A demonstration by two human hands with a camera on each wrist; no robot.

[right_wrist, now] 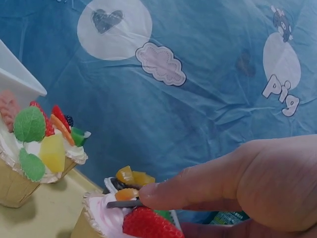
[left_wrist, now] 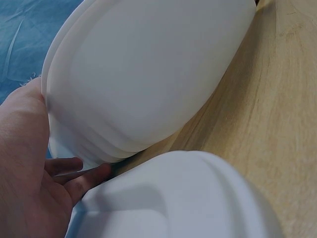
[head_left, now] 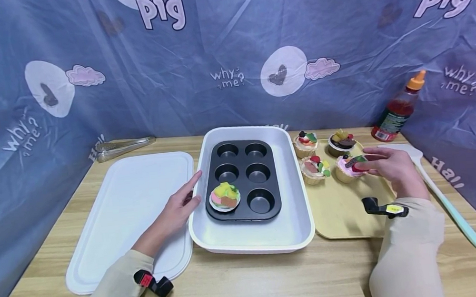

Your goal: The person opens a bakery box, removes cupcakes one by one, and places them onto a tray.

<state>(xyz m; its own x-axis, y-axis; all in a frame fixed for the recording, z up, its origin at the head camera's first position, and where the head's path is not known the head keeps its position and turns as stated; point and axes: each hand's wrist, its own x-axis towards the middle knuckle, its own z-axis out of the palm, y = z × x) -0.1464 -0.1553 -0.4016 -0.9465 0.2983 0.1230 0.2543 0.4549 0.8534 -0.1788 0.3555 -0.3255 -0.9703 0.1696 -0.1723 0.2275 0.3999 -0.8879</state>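
Observation:
My left hand (head_left: 179,206) lies with extended fingers along the left rim of a white deep tray (head_left: 255,240). In it stands a black muffin tin (head_left: 242,172), with a fruit-topped cupcake (head_left: 224,197) at its front-left cup. On the yellow tray (head_left: 343,210), my right hand (head_left: 394,167) reaches to a pink-cream cupcake (head_left: 347,169), its fingertips at the strawberry and dark topping. Close up in the right wrist view, a fingertip (right_wrist: 153,193) overlaps the top of that cupcake; its lower part is cut off. In the left wrist view, the fingers (left_wrist: 84,183) are beside the deep tray's edge.
Three other cupcakes sit near the pink one: a dark one (head_left: 341,142), a fruit one (head_left: 305,144) and another (head_left: 314,169). A flat white tray (head_left: 140,201) lies left. Tongs (head_left: 123,148), a sauce bottle (head_left: 395,112) and a spatula (head_left: 450,209) stand or lie around.

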